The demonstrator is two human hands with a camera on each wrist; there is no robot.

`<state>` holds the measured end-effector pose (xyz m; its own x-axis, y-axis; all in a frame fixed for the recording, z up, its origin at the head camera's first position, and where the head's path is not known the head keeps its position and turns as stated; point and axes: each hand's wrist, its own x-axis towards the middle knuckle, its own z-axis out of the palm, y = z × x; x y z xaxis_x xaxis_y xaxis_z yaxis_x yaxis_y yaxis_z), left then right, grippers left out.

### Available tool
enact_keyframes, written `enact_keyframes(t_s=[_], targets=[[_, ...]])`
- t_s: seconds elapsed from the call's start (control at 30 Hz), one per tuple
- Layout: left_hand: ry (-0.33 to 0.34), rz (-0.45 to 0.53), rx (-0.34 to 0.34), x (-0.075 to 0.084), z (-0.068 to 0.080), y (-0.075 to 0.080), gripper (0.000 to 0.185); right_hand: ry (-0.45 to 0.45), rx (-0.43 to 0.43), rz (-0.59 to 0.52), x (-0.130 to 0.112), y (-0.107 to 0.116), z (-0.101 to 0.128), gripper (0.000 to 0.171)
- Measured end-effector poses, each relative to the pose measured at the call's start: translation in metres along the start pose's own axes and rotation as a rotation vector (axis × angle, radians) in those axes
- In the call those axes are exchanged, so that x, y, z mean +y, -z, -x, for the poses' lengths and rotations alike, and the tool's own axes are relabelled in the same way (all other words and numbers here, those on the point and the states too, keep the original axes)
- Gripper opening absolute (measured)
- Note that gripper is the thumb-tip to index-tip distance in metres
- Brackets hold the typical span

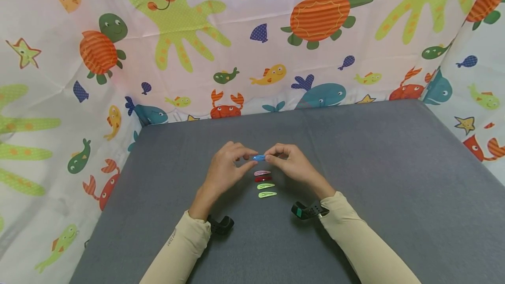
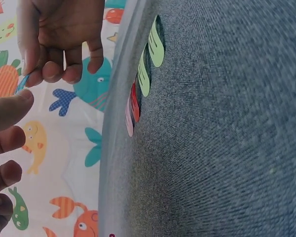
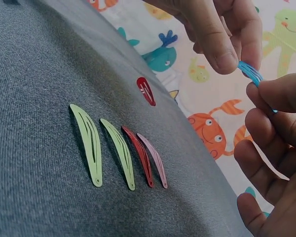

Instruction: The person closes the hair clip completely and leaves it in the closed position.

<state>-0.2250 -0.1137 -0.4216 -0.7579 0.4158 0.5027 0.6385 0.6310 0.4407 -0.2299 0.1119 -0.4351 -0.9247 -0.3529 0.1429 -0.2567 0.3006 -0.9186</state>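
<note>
Both hands pinch the blue hair clip: left hand at 9 o'clock, right hand at 3; its long axis runs 9-to-3.

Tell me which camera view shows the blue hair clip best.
The right wrist view: the blue hair clip appears close up, pinched between fingertips of both hands. The head view shows it small between the left hand and right hand. The left wrist view shows only a sliver.

Tabletop recording booth, grey felt table, sea-creature printed cloth walls
</note>
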Motion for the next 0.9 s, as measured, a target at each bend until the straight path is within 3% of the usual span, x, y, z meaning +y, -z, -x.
enact_keyframes(t_s=[0.23, 0.5, 0.7, 0.9], targets=[[0.004, -0.032, -0.004, 0.002, 0.000, 0.001, 0.019, -0.008, 0.008, 0.004, 0.001, -0.001, 0.001, 0.020], [0.038, -0.045, -0.008, -0.002, -0.001, 0.000, 0.021, 0.101, 0.084, 0.021, 0.004, -0.002, 0.000, 0.015], [0.091, -0.022, -0.033, -0.005, 0.000, -0.003, 0.019, 0.208, 0.141, 0.179, 0.009, -0.003, -0.002, 0.012], [0.124, 0.003, -0.059, -0.010, 0.001, -0.008, 0.017, 0.254, 0.178, 0.301, 0.014, -0.006, -0.002, 0.008]])
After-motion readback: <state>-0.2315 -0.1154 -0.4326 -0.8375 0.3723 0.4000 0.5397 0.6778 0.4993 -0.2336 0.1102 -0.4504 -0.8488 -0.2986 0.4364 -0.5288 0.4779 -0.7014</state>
